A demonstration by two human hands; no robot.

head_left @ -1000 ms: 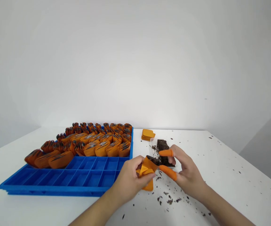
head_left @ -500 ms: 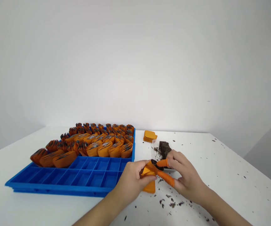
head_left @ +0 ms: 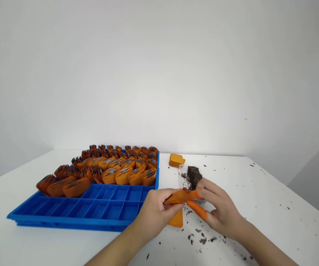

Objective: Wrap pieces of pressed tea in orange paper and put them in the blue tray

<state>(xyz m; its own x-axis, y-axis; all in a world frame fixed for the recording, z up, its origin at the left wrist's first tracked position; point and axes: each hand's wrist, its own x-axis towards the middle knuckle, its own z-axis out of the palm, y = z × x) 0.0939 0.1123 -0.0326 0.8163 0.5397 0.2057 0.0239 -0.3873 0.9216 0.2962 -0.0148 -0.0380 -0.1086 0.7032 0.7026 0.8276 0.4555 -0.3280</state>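
On the table (head_left: 261,192), left hand (head_left: 154,212) and right hand (head_left: 220,207) pinch orange wrap (head_left: 177,197) beside tray (head_left: 73,224).

Left: blue compartment tray (head_left: 65,223) fills the table beside the left hand (head_left: 154,214); far rows heaped with orange wrapped pieces (head_left: 112,170), near rows open.
Between hands: folded orange sheet (head_left: 176,197), pinched by both, closes the gap.
Ahead: stack of dark pieces (head_left: 194,174) just beyond the right hand (head_left: 220,210); stack of orange sheets (head_left: 177,160) behind.
Right: white table (head_left: 273,207) open, with scattered dark crumbs (head_left: 201,239).
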